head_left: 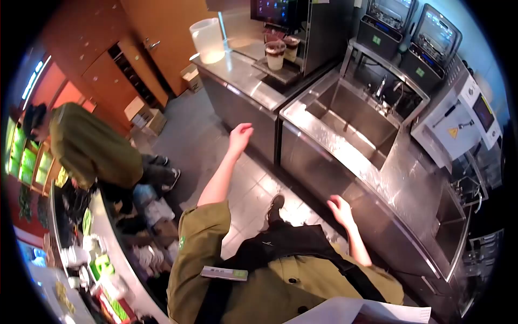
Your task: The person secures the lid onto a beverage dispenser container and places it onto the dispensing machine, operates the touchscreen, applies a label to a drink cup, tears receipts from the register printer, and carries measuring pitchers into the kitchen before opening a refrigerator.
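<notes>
My left hand [240,137] is raised over the floor, in front of the steel counter with the drink cups. Its fingers are loosely curled together and nothing shows in them. My right hand [340,209] hangs in the air beside the front of the steel sink counter [345,156]. There the fingers are slightly bent and apart from the thumb, with no object in them. Neither hand visibly touches anything. Two cups with dark-topped contents, one cup [275,54] in front of the other, stand on a drip tray [272,73] beyond my left hand.
A translucent pitcher [208,40] stands at the counter's far end. A steel sink [350,124] lies to the right, near a white-fronted machine [458,119]. At left, another person [97,143] bends over a cluttered counter [116,248]. Cardboard boxes [145,116] sit on the floor.
</notes>
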A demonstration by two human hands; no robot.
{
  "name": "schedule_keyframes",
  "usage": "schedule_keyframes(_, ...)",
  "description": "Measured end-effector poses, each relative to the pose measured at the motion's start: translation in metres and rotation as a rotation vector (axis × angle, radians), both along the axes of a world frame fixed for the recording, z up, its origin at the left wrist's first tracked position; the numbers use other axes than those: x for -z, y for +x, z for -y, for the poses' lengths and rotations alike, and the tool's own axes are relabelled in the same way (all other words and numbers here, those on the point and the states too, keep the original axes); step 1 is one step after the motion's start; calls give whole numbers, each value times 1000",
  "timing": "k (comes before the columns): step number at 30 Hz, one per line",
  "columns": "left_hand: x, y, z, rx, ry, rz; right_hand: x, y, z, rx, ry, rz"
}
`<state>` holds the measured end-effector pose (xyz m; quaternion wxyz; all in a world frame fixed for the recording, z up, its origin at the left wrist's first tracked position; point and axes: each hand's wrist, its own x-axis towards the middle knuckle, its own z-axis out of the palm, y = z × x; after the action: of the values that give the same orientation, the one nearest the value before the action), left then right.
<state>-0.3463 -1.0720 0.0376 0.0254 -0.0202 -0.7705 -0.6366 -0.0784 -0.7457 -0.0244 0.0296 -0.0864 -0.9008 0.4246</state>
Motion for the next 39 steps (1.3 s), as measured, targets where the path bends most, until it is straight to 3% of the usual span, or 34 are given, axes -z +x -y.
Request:
schedule_keyframes(2, -8, -68, -49, 29, -40, -57, 73, -3, -48, 330, -165, 30)
schedule_keyframes(3, -12, -106, -70, 5, -97, -128, 101, -6, -64, 430, 77, 14)
schedule_keyframes(4, -4, -147, -89, -55, -118, -225, 95, -17, -63, 561, -19, 232)
schedule_keyframes(5, 5, -182, -107, -107, -138, -317, 108, -30, -58, 607, 92, 27)
schedule_keyframes(7, -23, -219, -134, -174, -125, -335, 67, -75, -29, 607, -231, 3)
schedule_keyframes(8, -24, -241, -144, -228, -110, -346, 84, -94, -26, 536, -159, -54)
schedule_keyframes(11, -30, -295, -166, -296, -17, -326, 48, -146, 12, 388, -262, 18)
schedule_keyframes(14, -26, -328, -173, -282, -72, -415, 34, -145, 37, 578, -298, 89)
schedule_keyframes(15, -28, -332, -172, -277, -61, -450, 18, -140, 47, 683, -287, 154)
schedule_keyframes(17, -32, -338, -167, -165, 109, -440, 47, -109, 66, 923, -240, 95)
schedule_keyframes(19, -23, -346, -161, -160, 57, -469, 28, -95, 107, 1131, -85, 293)
schedule_keyframes(23, -35, -344, -146, -13, 90, -406, 69, -70, 180, 1197, -71, 510)
schedule_keyframes(24, -33, -345, -143, 17, 89, -424, 60, -81, 198, 1211, -211, 459)
schedule_keyframes(27, -30, -333, -132, 153, 214, -373, 65, -91, 239, 1268, -325, 343)
schedule_keyframes(30, -42, -313, -122, 313, 175, -356, 52, -94, 275, 1417, -354, 288)
schedule_keyframes(33, -39, -287, -119, 519, 207, -317, 51, -69, 315, 1467, -293, 315)
schedule_keyframes(35, -30, -266, -119, 646, 205, -373, 68, -39, 344, 1595, -465, 223)
schedule_keyframes(39, -32, -195, -125, 850, 51, -603, 69, -3, 399, 1798, -155, 154)
